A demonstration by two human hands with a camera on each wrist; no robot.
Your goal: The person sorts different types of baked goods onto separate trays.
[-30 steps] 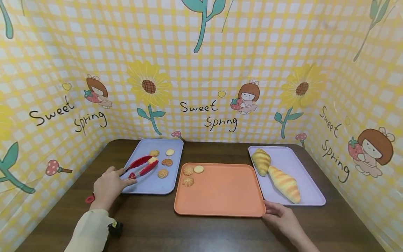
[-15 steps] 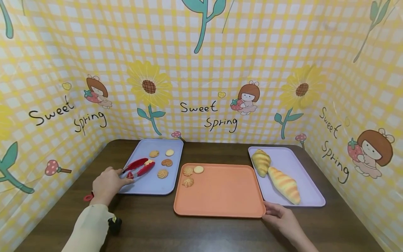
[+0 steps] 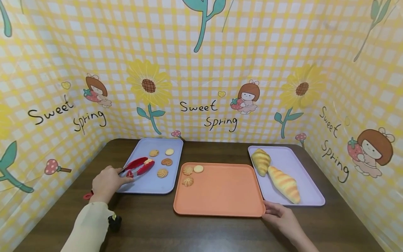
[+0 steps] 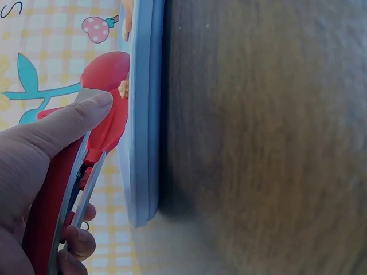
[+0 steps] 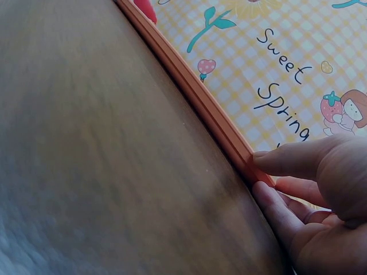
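Note:
My left hand (image 3: 106, 182) grips red-tipped tongs (image 3: 145, 168) over the blue tray (image 3: 148, 186). A small pale cookie (image 3: 148, 161) sits between the tong tips; the left wrist view shows the thumb (image 4: 80, 117) along one arm of the tongs and fingers curled round the other. Close by on that tray lie several other cookies, among them a swirled one (image 3: 162, 173) and a pretzel-shaped one (image 3: 167, 162). With thumb and fingers, my right hand (image 3: 283, 221) pinches the near right corner of the orange tray (image 3: 220, 190), which bears two ridged cookies (image 3: 188, 182) and a round pale one (image 3: 198, 169).
To the right stands a lilac tray (image 3: 306, 190) with a croissant (image 3: 261, 162) and a longer striped bread (image 3: 284, 184). The trays rest on a dark wooden table (image 3: 151, 224), backed by a yellow checked cloth (image 3: 201, 77).
The tongs have drawn slightly left and closed in on the pale cookie, which has shifted left, away from the speckled cookie. My right hand stays at the orange tray's corner.

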